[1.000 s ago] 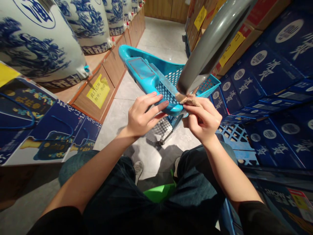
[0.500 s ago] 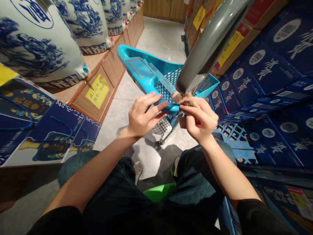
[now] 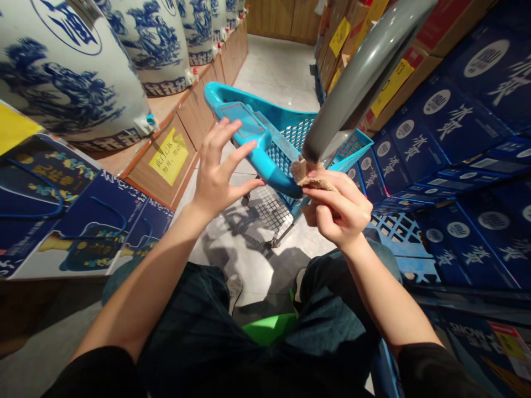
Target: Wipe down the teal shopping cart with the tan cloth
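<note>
In front of me is a shopping cart's blue handle (image 3: 271,168), with a rectangular panel on its left part. My right hand (image 3: 342,207) pinches a folded brown cloth (image 3: 306,171) against the handle's right end. Part of the cloth hangs below the fingers. My left hand (image 3: 218,171) is open, fingers spread, beside the handle's middle; whether a fingertip touches it I cannot tell. The cart's blue mesh basket (image 3: 292,132) extends beyond the handle. A thick grey curved bar (image 3: 352,83) comes down close to the cloth and hides part of the basket.
Large blue-and-white jars (image 3: 83,77) line a wooden counter (image 3: 166,160) on the left, above dark blue gift bags (image 3: 87,221). Stacked blue cartons (image 3: 452,121) rise on the right beside a blue plastic crate (image 3: 410,254). Something bright green (image 3: 271,327) shows between my legs.
My left hand has come off the handle, moving left and up, and its fingers have spread. My right hand stays at the handle's end with the cloth.
</note>
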### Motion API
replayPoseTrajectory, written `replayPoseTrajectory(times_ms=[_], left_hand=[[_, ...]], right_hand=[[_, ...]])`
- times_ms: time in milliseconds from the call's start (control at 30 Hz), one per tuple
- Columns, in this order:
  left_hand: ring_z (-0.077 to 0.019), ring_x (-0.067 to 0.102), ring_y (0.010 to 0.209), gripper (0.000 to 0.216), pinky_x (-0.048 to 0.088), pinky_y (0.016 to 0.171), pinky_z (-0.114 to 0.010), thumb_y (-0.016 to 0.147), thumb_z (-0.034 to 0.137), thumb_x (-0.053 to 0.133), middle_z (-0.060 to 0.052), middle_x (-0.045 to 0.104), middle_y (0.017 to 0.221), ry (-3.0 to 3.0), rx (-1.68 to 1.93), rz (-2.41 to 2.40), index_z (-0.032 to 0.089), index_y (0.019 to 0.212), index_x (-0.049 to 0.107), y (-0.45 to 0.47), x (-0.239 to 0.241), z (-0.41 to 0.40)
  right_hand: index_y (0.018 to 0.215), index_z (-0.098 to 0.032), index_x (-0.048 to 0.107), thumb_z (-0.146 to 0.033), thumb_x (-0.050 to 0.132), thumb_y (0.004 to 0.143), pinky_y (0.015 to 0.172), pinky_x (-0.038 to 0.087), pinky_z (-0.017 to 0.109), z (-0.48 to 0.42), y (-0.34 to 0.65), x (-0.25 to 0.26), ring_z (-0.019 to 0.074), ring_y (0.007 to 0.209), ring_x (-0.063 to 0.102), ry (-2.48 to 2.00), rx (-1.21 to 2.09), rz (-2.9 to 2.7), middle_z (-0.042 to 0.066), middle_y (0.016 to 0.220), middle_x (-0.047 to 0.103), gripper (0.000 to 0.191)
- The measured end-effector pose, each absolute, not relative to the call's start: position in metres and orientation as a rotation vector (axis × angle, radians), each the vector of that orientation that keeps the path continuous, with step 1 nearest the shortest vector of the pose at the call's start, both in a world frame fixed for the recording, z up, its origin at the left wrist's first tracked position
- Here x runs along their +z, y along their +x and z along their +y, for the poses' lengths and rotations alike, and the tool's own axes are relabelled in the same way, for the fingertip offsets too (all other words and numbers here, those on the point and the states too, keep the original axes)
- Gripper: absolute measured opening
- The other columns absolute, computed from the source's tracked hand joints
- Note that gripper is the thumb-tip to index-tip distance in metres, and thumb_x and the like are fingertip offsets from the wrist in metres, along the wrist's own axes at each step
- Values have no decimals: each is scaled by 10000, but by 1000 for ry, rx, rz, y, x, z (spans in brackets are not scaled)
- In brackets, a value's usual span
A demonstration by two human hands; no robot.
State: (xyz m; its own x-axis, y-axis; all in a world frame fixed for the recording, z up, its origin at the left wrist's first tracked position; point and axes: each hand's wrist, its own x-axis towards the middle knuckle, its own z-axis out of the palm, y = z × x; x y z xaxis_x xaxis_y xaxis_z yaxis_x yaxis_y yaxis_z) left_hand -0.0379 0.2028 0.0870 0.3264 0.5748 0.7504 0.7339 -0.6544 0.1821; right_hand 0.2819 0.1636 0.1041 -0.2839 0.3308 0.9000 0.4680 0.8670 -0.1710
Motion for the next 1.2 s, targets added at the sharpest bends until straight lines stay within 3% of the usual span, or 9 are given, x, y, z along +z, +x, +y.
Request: replayPoseTrajectory(times_ms=[167,333,567,733,933,1200], left_hand=[[-439,523,1706,643,470,1381,-726,1074,632,821,-108,605,1779,-2472,-1213,-1188,397,1642,631,-48,86,216],[-436,578,1651,682,523,1333,-661,1013,522,912,-119,650,1729,-2418,-1244,-1194,389,1631,657,-37,87,208],[-430,622,1601,659,506,1306,-646,1003,553,915,-122,684,1702,-2385,-1154,-1309,389,1601,693,-26,100,192],[-458,625,1586,637,465,1290,-674,997,546,912,-122,705,1674,-2375,-1180,-1327,387,1583,719,-9,98,188],[-461,638,1547,659,458,1265,-661,990,642,893,-137,712,1640,-2351,-1187,-1322,378,1571,729,3,95,187],[-472,635,1516,673,483,1242,-690,982,741,852,-146,688,1633,-2331,-1203,-1313,359,1524,736,-1,90,188]], right_hand=[[1053,-291,885,-199,625,943,936,766,549,162,283,102,308,1031,868,-707,-258,-1850,94,1066,881,296],[1206,-262,876,-177,604,990,1003,772,556,147,266,105,324,1189,865,-630,-323,-1886,122,1188,886,358],[1304,-291,840,-152,709,988,1058,756,520,145,267,108,327,1259,851,-469,-310,-1932,86,1283,874,369],[1195,-292,861,-196,677,974,991,760,556,156,293,105,331,1118,864,-632,-375,-1849,103,1191,878,303],[1201,-295,870,-237,768,965,1046,725,591,150,296,101,363,1224,843,-674,-280,-1917,118,1275,870,264],[1122,-292,879,-250,689,986,1017,741,615,155,305,101,345,1127,850,-735,-314,-1851,116,1168,878,237]])
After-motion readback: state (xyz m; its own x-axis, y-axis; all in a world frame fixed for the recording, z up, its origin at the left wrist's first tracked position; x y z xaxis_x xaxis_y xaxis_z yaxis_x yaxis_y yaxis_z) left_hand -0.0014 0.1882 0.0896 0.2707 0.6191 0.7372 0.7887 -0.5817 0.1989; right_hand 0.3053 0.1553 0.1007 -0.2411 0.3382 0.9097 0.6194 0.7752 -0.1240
